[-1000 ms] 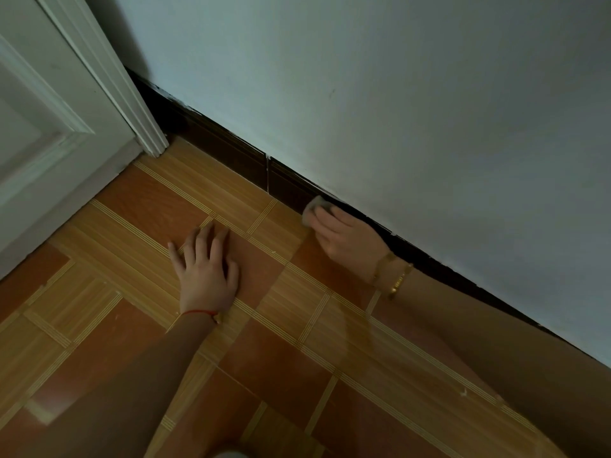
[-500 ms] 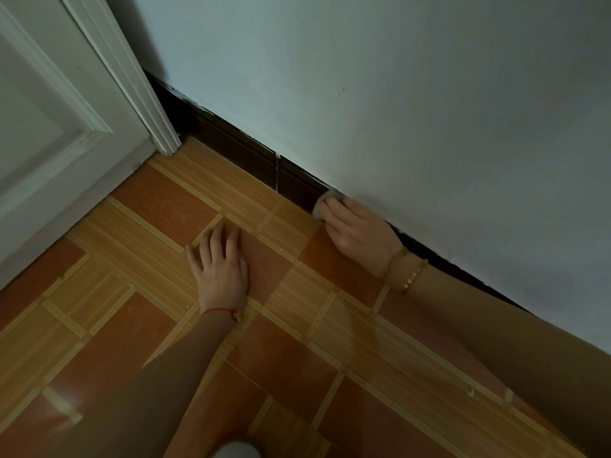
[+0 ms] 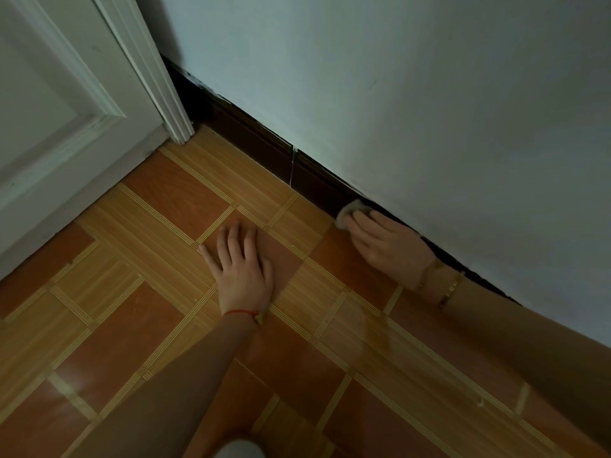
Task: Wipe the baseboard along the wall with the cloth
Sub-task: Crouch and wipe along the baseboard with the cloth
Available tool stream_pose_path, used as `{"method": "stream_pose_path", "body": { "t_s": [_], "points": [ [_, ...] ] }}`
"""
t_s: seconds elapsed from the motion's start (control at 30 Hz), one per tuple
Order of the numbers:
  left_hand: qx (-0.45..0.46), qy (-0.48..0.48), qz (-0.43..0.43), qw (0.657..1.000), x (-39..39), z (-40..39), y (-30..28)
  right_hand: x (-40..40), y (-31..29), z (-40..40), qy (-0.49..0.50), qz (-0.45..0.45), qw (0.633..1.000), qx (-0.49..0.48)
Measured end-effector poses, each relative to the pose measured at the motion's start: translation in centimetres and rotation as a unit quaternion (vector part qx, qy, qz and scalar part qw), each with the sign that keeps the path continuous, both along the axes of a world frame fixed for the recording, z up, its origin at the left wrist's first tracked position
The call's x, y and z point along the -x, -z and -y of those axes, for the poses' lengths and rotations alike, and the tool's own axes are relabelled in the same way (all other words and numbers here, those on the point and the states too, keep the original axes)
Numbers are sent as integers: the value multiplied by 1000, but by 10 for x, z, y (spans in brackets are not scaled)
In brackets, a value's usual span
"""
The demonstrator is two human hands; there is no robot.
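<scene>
A dark brown baseboard (image 3: 261,145) runs diagonally along the foot of the pale wall, with a vertical seam near its middle. My right hand (image 3: 386,242) presses a small white cloth (image 3: 351,211) against the baseboard just right of that seam; only the cloth's front edge shows past my fingertips. My left hand (image 3: 241,269) lies flat on the floor tiles with its fingers spread, holding nothing. Farther right my right forearm hides the baseboard.
A white panelled door and its frame (image 3: 155,84) stand at the left, meeting the baseboard's far end. The floor (image 3: 165,292) is glossy orange and tan patterned tile. Gold bracelets sit on my right wrist, a red string on my left.
The view has shifted, so both hands sit farther right in the frame. My right hand and the cloth stay on the baseboard just right of the seam. My left hand stays flat.
</scene>
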State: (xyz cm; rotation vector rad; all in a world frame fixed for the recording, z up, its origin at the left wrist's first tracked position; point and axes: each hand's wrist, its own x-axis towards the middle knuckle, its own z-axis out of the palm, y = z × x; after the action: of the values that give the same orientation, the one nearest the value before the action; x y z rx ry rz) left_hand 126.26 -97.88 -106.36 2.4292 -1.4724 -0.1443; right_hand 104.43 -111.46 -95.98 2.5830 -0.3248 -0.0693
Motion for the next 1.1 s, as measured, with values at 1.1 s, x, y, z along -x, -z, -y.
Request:
{"method": "stream_pose_path", "body": {
  "t_s": [1.1],
  "points": [
    [-2, 8, 13, 1000, 3, -1, -2, 53, 9, -35, 63, 37, 997, 4]
  ]
}}
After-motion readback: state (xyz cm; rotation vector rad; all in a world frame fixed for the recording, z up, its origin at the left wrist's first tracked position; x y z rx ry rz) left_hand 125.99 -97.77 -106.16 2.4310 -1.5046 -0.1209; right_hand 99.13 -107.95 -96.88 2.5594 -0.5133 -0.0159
